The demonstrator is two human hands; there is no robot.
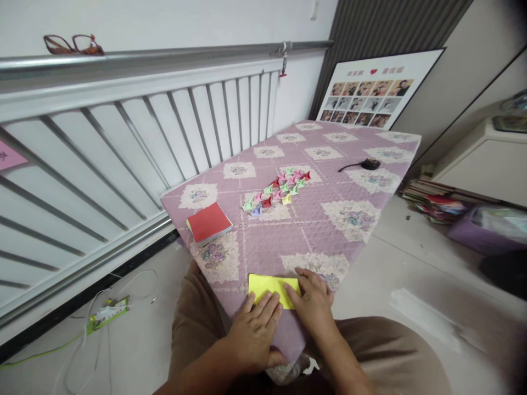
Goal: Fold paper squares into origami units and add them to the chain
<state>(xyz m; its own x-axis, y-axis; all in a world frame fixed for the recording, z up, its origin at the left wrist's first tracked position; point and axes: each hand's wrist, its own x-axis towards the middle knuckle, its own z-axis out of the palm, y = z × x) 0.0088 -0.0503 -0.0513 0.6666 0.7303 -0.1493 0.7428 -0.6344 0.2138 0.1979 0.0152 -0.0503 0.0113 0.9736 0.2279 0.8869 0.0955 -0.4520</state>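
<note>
A yellow paper [274, 284], folded into a rectangle, lies near the front corner of the cloth-covered table. My left hand [257, 329] rests on its lower left part, fingers laid flat and slightly apart. At the paper's right end is my right hand [313, 299], thumb on the yellow surface and fingers spread beyond the edge. A stack of square papers with a red sheet on top [209, 222] sits at the table's left side. Several small folded paper pieces [284, 187] in green, pink, red, blue and yellow stand in rows mid-table.
The table [272, 241] has a purple floral cloth. A black object with a thin tail [369, 164] lies at its right. A white radiator [214, 115] borders the left side, with glasses [74, 45] on the pipe above. A power strip [107, 314] is on the floor.
</note>
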